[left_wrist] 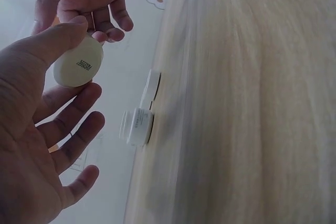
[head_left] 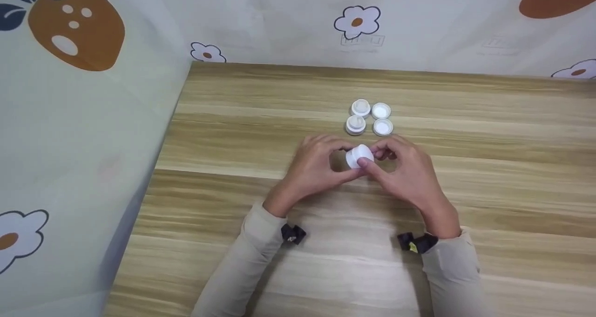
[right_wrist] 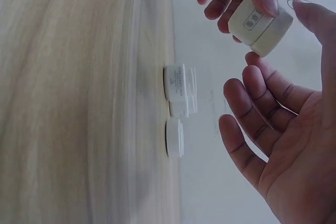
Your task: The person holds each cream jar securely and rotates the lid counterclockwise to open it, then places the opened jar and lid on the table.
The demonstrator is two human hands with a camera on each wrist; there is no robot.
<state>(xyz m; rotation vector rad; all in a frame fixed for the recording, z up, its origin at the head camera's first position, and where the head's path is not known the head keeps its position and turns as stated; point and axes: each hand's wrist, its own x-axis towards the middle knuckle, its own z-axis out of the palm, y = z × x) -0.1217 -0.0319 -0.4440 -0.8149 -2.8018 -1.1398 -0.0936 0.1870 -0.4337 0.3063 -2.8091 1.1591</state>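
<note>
A small white jar (head_left: 359,156) with its lid on is held just above the wooden table (head_left: 260,121), between both hands. My left hand (head_left: 345,162) pinches its left end, thumb on the labelled base (left_wrist: 79,64). My right hand (head_left: 376,159) holds the lid end with thumb and fingertips (left_wrist: 101,35), its other fingers loosely spread. In the right wrist view the jar (right_wrist: 261,25) sits tilted under the left thumb, with my right hand (right_wrist: 278,32) around it. Just behind stand two open jars (head_left: 361,107) (head_left: 355,124) and two loose lids (head_left: 381,110) (head_left: 382,127).
A flower-print cloth (head_left: 93,121) walls the table at the back and left. The jars and lids form a tight square cluster. Bare wood lies to the right and in front of my hands.
</note>
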